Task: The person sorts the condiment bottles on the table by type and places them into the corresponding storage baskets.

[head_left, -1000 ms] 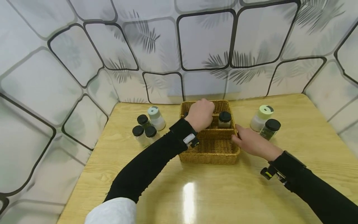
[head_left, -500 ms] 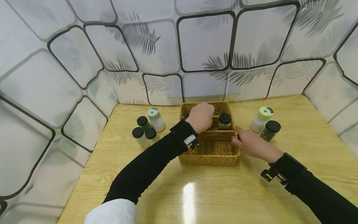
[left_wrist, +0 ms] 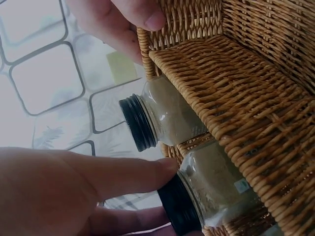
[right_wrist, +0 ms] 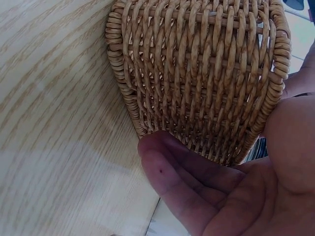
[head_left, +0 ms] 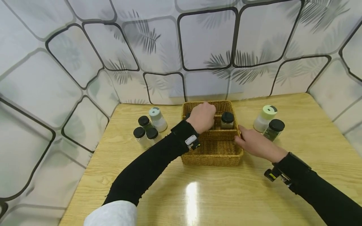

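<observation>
A wicker basket [head_left: 212, 160] with stepped compartments stands near the back of the wooden table. My left hand [head_left: 202, 117] reaches into its middle compartment. There, as the left wrist view shows, thumb and fingers pinch the black lid of a glass spice jar [left_wrist: 216, 182] filled with pale brown powder. A similar jar [head_left: 227, 121] stands beside it, to the right. My right hand [head_left: 255, 142] grips the basket's right side, thumb over the rim and fingers against the outer wall [right_wrist: 197, 83]. Another black lid [head_left: 187, 116] shows partly behind my left wrist.
Left of the basket stand several black-lidded jars [head_left: 152, 133] and a white shaker [head_left: 156, 119] with a pale blue-green lid. To the right are a yellow-green-lidded shaker [head_left: 265, 118] and a black-lidded jar [head_left: 273, 129]. Patterned cloth [head_left: 209, 40] encloses the table's back and sides.
</observation>
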